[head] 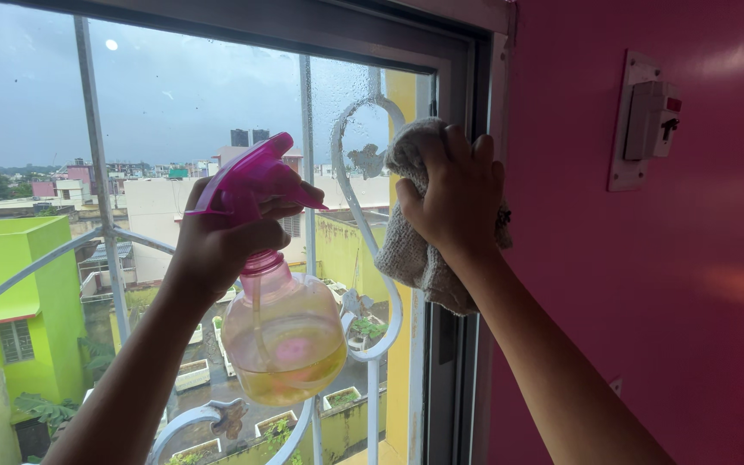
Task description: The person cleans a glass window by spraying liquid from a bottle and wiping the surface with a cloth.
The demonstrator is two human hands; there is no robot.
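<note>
Left hand: the left hand (217,245) was raised in the foreground, fingers wrapped around the neck and trigger of a spray bottle (282,331), which it held upright just in front of the glass.
Spray bottle: a clear rounded body, about a third full of yellowish liquid, carried a pink trigger head (247,181) whose nozzle pointed right, toward the cloth.
Right hand: the right hand (454,198) was lifted at the same height, fingers curled closed over a cloth (411,250) and pressing it flat against the pane.
Cloth: a grey-beige towelling rag lay bunched under the palm, its loose end hanging below the wrist, at the right edge of the pane beside the frame.
Window pane: the glass (337,95) showed fine droplets near its upper right part.
Window frame: a dark grey frame (467,77) met a pink wall (699,258) on the right.
Wall fitting: a white switch box (647,120) sat on the wall, well apart from the hands.
Grille: white curved metal bars (359,189) stood outside the glass.
Background: a lime-green building (19,293), rooftops and an overcast sky lay beyond.
</note>
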